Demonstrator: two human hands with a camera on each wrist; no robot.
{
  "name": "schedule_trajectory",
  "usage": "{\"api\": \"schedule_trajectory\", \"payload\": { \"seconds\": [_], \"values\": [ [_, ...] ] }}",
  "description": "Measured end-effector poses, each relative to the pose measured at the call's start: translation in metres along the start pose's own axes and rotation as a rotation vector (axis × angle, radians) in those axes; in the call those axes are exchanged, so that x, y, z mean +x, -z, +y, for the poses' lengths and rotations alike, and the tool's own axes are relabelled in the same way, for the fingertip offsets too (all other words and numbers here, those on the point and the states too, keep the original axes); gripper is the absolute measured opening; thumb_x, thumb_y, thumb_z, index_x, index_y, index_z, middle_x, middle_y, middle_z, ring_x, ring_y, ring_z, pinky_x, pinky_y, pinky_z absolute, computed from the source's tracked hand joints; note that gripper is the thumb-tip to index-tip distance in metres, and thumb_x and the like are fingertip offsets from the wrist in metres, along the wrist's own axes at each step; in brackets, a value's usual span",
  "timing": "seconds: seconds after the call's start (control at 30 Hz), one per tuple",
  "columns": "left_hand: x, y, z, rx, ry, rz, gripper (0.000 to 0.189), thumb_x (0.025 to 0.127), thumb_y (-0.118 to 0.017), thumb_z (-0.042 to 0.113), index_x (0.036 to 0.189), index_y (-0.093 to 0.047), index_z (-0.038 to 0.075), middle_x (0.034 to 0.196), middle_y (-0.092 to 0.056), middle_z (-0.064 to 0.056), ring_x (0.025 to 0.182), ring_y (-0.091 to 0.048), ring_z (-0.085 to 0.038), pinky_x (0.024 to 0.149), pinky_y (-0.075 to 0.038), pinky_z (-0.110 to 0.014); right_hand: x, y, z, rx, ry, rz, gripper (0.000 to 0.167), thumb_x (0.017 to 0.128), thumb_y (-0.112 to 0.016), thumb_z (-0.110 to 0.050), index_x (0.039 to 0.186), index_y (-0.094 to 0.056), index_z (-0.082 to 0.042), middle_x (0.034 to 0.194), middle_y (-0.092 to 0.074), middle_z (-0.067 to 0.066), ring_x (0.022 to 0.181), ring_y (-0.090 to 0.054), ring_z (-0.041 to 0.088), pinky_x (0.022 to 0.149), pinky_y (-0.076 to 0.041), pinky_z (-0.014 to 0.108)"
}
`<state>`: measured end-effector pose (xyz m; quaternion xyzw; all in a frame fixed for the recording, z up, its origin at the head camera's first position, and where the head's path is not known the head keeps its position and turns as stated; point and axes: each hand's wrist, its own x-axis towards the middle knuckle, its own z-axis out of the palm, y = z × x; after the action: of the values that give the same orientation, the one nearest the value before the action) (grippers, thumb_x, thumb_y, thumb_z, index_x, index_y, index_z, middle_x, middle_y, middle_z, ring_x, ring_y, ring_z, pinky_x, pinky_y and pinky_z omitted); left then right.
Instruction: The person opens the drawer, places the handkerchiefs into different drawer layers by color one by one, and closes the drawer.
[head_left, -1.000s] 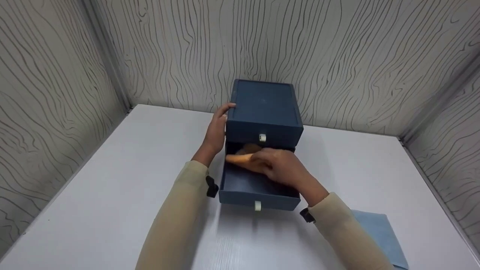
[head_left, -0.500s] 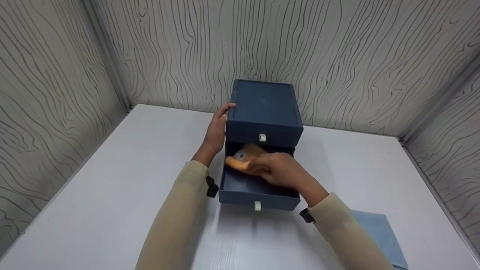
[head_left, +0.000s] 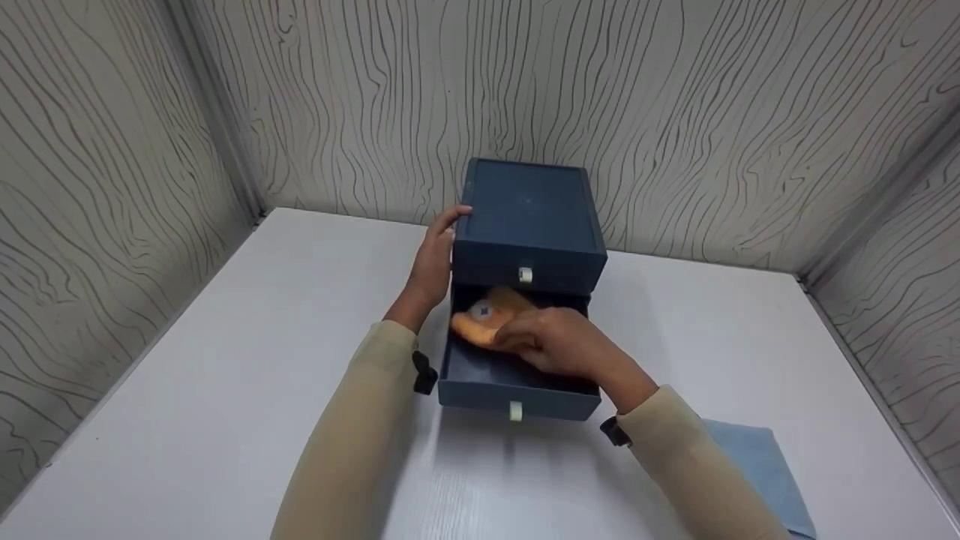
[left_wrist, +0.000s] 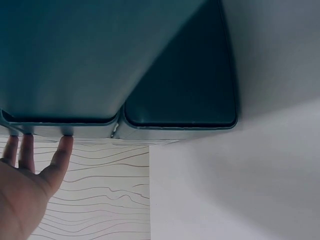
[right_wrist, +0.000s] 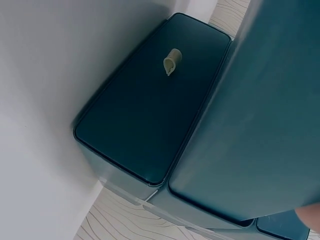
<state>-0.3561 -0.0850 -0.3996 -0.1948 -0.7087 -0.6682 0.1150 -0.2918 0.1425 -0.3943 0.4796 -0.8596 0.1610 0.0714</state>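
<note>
A dark blue drawer unit (head_left: 529, 202) stands against the back wall, with one drawer (head_left: 480, 397) pulled out below its top drawer. Inside the drawer lies a soft orange cloth-like piece (head_left: 474, 330), marked by a round pale patch with a blue cross. My right hand (head_left: 559, 341) reaches in and pinches its near right part between thumb and fingers. My left hand (head_left: 433, 262) rests along the unit's left side, a finger over the top edge. In the left wrist view, straight fingers (left_wrist: 61, 155) touch the unit's side.
A folded light blue cloth (head_left: 761, 469) lies on the white table (head_left: 187, 375) at the right, partly behind the right sleeve. Another drawer front (right_wrist: 145, 100), with a cream pull tab (right_wrist: 173, 61), is pushed in under the extended one. Patterned walls (head_left: 390, 97) enclose the table.
The right hand has shifted slightly down toward the drawer front. The orange piece has settled lower, and its round patch has come into view. The left hand has stayed still.
</note>
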Motion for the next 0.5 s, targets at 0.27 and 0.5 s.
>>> {"api": "schedule_trajectory", "payload": {
  "seconds": [0.27, 0.5],
  "values": [
    [0.0004, 0.0003, -0.0007, -0.016, -0.010, -0.010, 0.045, 0.106, -0.022, 0.035, 0.143, -0.042, 0.017, 0.157, -0.026, -0.003, 0.137, -0.037, -0.024, 0.091, -0.045, -0.050, -0.0036, 0.0054, -0.0007, 0.089, -0.008, -0.039, 0.029, 0.085, -0.067, -0.012, 0.109, -0.072, -0.028, 0.102, -0.071, -0.012, 0.084, -0.062, 0.005, 0.077, -0.052, 0.030],
    [-0.0010, -0.0007, 0.0013, 0.030, 0.018, 0.002, 0.045, 0.105, -0.021, 0.036, 0.143, -0.041, 0.022, 0.157, -0.026, -0.001, 0.142, -0.029, -0.022, 0.095, -0.042, -0.053, -0.0048, 0.0076, -0.0045, 0.121, -0.052, -0.080, 0.022, 0.091, -0.064, -0.025, 0.112, -0.071, -0.029, 0.101, -0.070, -0.013, 0.078, -0.057, 0.004, 0.073, -0.049, 0.026]
  ]
}}
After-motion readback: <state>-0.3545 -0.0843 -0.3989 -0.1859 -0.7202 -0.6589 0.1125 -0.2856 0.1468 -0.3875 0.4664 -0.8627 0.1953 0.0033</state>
